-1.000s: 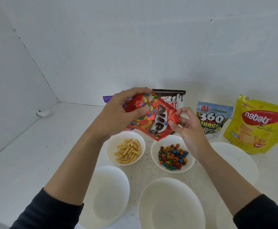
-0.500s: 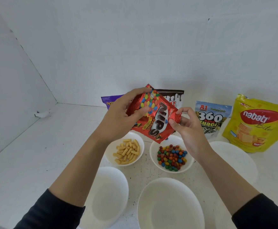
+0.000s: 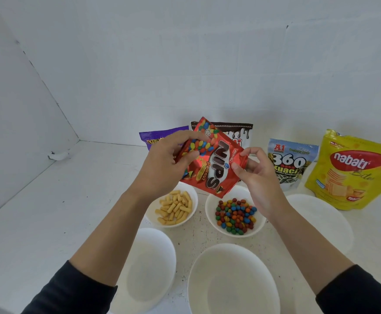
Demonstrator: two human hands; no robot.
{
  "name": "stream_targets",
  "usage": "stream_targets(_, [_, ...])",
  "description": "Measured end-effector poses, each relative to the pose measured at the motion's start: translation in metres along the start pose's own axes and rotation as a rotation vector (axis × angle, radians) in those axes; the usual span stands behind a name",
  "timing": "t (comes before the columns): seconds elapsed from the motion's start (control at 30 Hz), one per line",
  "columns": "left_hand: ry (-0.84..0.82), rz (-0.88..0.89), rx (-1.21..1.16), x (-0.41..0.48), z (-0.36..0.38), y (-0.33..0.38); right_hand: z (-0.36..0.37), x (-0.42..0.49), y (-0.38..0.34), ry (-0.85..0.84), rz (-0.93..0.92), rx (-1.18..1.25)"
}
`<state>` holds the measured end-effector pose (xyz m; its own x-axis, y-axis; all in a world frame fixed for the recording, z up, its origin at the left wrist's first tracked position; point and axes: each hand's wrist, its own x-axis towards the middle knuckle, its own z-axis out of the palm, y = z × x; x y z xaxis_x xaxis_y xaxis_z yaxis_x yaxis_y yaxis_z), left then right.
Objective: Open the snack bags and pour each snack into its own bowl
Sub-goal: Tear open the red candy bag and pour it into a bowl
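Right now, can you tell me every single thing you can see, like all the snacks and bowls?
Nips bag: 1, red, held up in both hands above the two filled bowls.
Candy bowl: 1, white, holds coloured candies, middle of the table.
Stick snack bowl: 1, white, holds tan sticks, left of the candy bowl.
Empty bowls: 3, white; near left, near middle, right.
Purple bag: 1, back, behind the left hand.
Chocolate-drip bag: 1, white and brown, back, behind the Nips bag.
360 Kuaci bag: 1, pale blue, standing at back right.
Nabati bag: 1, yellow, far right.
Table: 1, white.
Left hand: grips the Nips bag's left side.
Right hand: pinches its right corner.
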<state>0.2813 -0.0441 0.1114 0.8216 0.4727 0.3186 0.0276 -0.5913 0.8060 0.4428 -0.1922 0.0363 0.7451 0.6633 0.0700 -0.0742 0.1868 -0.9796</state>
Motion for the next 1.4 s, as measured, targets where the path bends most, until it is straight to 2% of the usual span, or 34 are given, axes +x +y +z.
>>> stream_targets(0.2, [-0.038,-0.071,0.057,-0.005,0.003,-0.010,0.000,-0.002,0.012,0.001,0.072,-0.027])
stream_targets(0.4, [0.204,-0.251,-0.072,-0.019,0.024,-0.031,0.002,-0.011,0.025,-0.024,0.217,-0.060])
stream_targets(0.53, [0.255,-0.294,-0.151,-0.024,0.035,-0.039,0.007,-0.013,0.028,0.007,0.231,-0.154])
stream_targets(0.67, [0.213,-0.288,-0.155,-0.029,0.034,-0.040,0.007,-0.011,0.025,0.087,0.202,-0.222])
stream_targets(0.93, [0.126,-0.366,-0.008,-0.037,0.021,-0.054,0.008,-0.004,0.010,0.210,0.089,-0.133])
stream_targets(1.07, [0.055,-0.443,0.088,-0.040,0.018,-0.055,0.012,0.000,0.008,0.195,0.193,0.068])
stream_targets(1.27, [-0.045,-0.456,-0.057,-0.056,0.021,-0.054,0.025,0.003,-0.007,0.152,0.224,0.177])
stream_targets(1.4, [0.013,-0.439,-0.134,-0.063,0.014,-0.040,0.037,0.003,-0.016,0.098,0.217,0.215])
